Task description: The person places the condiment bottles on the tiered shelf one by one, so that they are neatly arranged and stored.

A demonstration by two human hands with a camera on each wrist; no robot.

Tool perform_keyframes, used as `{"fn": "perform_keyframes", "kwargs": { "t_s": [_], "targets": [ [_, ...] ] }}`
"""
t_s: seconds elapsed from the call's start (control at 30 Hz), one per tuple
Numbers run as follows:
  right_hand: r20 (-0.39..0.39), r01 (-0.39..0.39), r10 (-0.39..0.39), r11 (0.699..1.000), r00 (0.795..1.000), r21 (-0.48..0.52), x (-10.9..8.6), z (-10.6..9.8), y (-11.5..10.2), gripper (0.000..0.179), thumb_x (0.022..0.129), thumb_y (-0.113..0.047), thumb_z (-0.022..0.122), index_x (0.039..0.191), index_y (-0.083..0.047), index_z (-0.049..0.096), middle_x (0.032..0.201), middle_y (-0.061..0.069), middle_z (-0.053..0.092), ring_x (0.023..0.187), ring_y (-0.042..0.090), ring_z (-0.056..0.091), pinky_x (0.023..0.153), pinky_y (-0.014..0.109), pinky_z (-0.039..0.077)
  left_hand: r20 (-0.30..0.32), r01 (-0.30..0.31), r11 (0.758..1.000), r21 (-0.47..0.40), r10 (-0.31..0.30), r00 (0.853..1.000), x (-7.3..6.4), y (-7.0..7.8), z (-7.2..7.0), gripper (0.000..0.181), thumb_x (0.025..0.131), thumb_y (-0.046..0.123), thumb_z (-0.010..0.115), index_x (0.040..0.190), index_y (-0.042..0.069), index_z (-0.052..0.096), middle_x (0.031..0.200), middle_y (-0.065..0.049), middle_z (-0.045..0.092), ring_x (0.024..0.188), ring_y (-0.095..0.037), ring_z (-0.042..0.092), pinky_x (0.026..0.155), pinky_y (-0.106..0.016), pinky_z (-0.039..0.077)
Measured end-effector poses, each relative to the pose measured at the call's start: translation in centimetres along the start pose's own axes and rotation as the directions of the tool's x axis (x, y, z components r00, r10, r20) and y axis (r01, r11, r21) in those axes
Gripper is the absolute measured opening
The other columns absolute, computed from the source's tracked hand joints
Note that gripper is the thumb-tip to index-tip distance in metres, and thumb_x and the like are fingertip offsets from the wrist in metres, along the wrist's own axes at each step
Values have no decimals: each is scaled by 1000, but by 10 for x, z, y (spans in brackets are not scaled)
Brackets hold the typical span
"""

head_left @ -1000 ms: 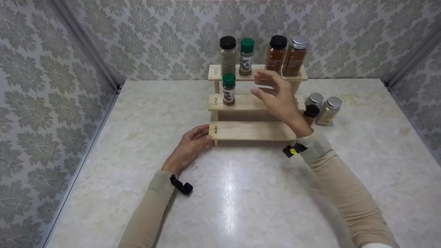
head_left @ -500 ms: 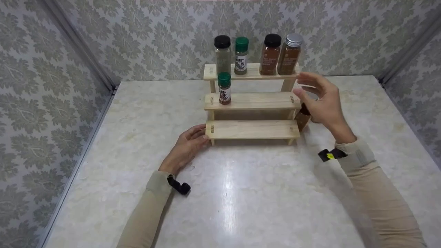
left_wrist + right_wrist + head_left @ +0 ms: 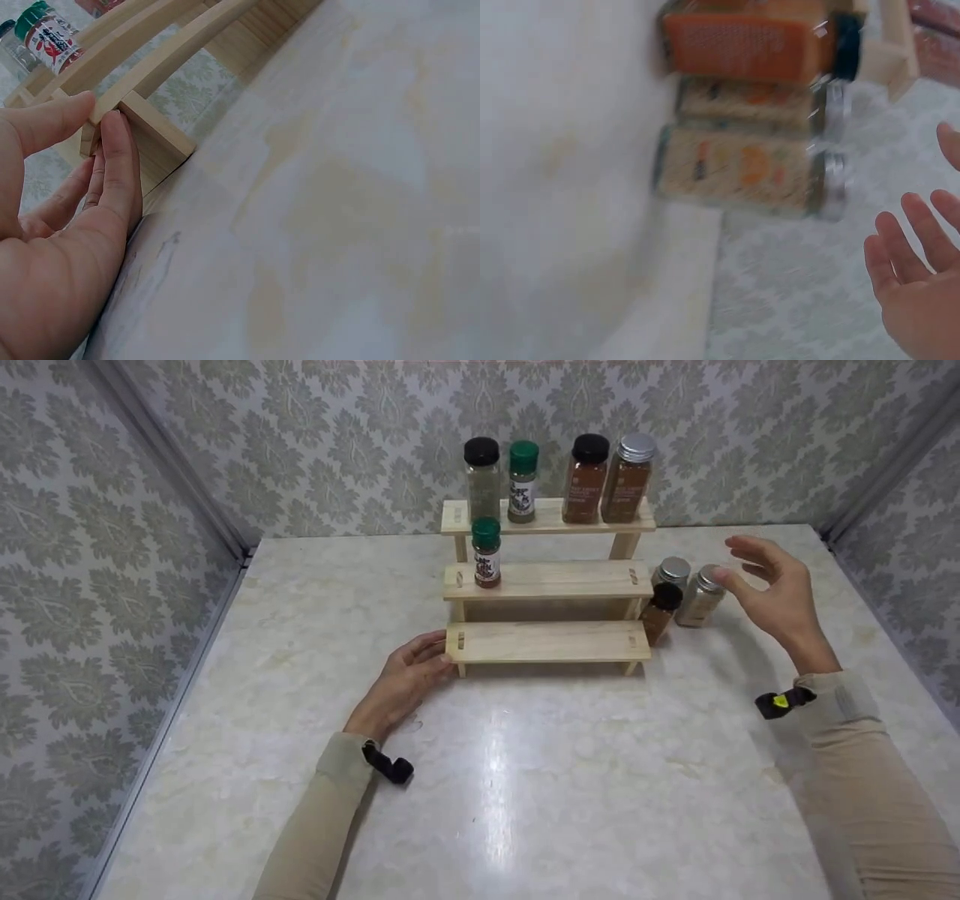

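My left hand [image 3: 405, 686] pinches the left end of the lowest board of a three-step wooden spice rack [image 3: 555, 641]. In the left wrist view, the thumb lies at the board's top and the fingers reach under it. My right hand [image 3: 780, 600] hangs in the air right of the rack, fingers apart and holding nothing. Nearest to it is a silver-lidded spice jar [image 3: 699, 604] with pale contents; the thumb overlaps its lid in the head view. Beside that jar stand another silver-lidded jar [image 3: 673, 571] and a black-lidded jar of orange-brown spice [image 3: 658, 619].
On the top step are a black-lidded jar [image 3: 483, 484], a green-capped bottle [image 3: 523, 487] and two red-brown spice jars [image 3: 586, 484]. One green-capped bottle [image 3: 487, 559] stands at the middle step's left end. Patterned walls [image 3: 360, 435] border the marble-look table [image 3: 600, 780].
My right hand has moved right, from in front of the rack's upper steps, past the black-lidded jar to the silver-lidded jars. My left hand keeps its hold on the rack.
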State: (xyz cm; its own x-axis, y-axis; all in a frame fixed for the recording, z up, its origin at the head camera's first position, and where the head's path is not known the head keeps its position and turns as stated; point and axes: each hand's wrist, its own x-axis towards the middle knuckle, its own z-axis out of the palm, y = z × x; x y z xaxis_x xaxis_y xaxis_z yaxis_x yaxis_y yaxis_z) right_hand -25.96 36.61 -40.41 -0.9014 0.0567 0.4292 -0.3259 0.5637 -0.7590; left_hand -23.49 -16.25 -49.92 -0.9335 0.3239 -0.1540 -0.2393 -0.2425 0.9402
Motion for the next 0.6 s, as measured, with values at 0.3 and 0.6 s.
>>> {"fn": "perform_keyframes", "kwargs": {
  "t_s": [0.3,0.6],
  "targets": [
    [115,-102,99,995,988,16,-8,2,34,60,103,-21,75,158,-13,52,156,19,56,143,27,55,117,28,48,11,-3,1000,-28,3,1000,-1,1,1,56,106,1,64,159,2,44,157,-21,48,137,-27,58,110,-32,55],
    [153,-115,111,993,982,24,-8,10,42,61,104,-14,71,159,-5,48,156,24,52,144,22,54,112,16,47,7,-4,1000,24,4,1000,-2,0,-2,59,104,9,70,159,5,47,156,-20,50,135,-26,59,106,-30,56]
  ]
}}
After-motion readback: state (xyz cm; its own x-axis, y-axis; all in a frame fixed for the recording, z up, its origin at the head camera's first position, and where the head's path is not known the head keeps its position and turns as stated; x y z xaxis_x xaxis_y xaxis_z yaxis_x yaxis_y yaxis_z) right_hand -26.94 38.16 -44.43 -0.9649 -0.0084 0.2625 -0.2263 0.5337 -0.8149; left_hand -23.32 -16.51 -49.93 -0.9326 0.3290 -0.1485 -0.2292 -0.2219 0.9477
